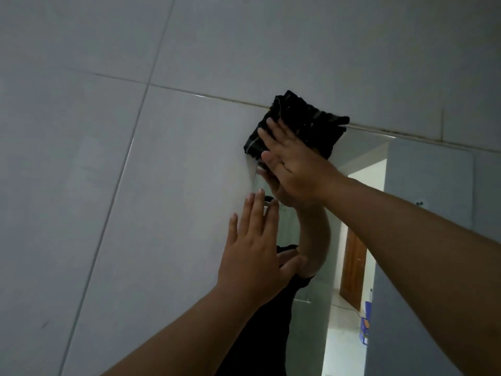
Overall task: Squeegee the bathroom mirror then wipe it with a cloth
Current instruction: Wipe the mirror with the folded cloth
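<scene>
The mirror (428, 185) hangs on a tiled wall and fills the right half of the view. A folded black cloth (306, 118) with thin pale stripes lies flat against the mirror's top left corner, overlapping its upper edge. My right hand (292, 169) presses on the cloth's lower part with the palm and straight fingers. My left hand (252, 256) rests flat lower down at the mirror's left edge, fingers spread, holding nothing. The mirror reflects both forearms and dark clothing. No squeegee is in view.
Large pale grey wall tiles (108, 158) with grout lines surround the mirror at left and above. The mirror reflects a bright doorway, a brown wooden door (355, 270) and a blue package (364, 324) on the floor.
</scene>
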